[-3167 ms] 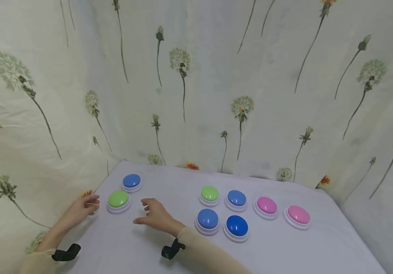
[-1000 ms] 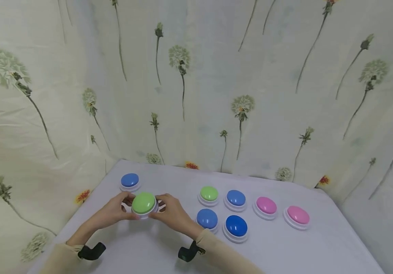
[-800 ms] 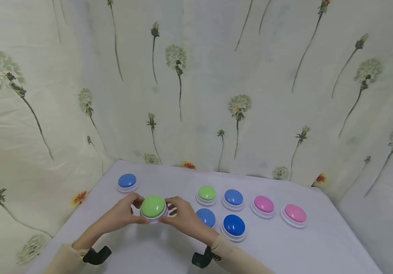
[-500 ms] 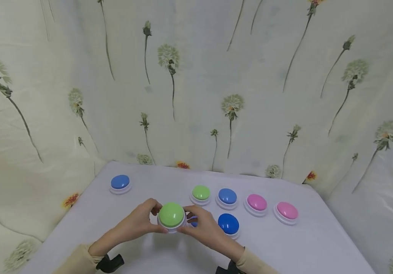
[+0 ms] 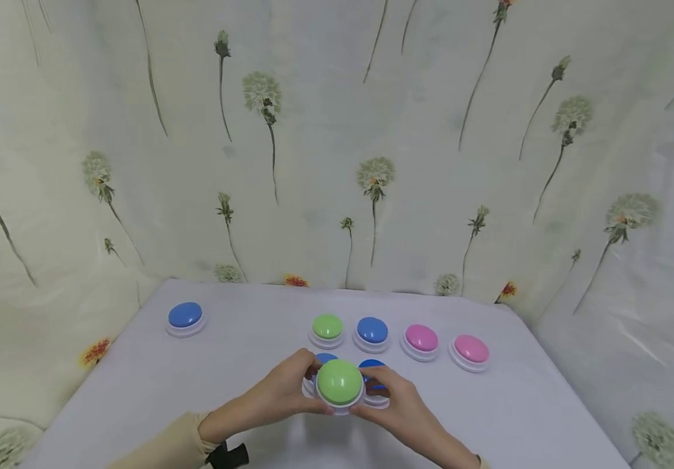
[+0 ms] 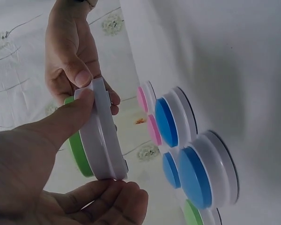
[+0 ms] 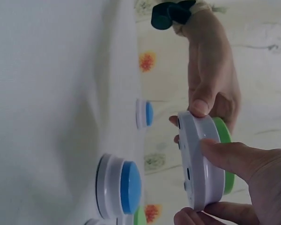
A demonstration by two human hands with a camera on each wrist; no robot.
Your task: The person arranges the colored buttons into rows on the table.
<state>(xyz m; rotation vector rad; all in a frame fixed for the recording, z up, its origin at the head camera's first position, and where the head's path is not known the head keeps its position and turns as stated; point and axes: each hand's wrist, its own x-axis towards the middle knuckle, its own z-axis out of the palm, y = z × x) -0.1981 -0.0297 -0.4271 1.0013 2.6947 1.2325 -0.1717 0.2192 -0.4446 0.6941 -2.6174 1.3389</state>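
A green domed push button (image 5: 339, 382) on a white base is held up off the table between both hands. My left hand (image 5: 278, 389) grips the base's left side, thumb in front and fingers behind. My right hand (image 5: 398, 402) grips the right side in the same way. Both wrist views show the base (image 6: 103, 136) raised clear of the tabletop, its dome facing away from it. Behind the held button, a light blue button (image 5: 326, 357) and a dark blue button (image 5: 371, 363) stand on the table, both partly hidden.
At the back of the white table (image 5: 243, 345) stand a second green button (image 5: 327, 326), a blue button (image 5: 372, 330) and two pink buttons (image 5: 422, 338). Far left sits a lone blue button (image 5: 185, 314). A flower-patterned curtain (image 5: 313, 143) hangs behind the table.
Earlier the green button stood at the left beside the blue one. Both hands took hold of it, lifted it and carried it right, to in front of the group. The head view turned right.
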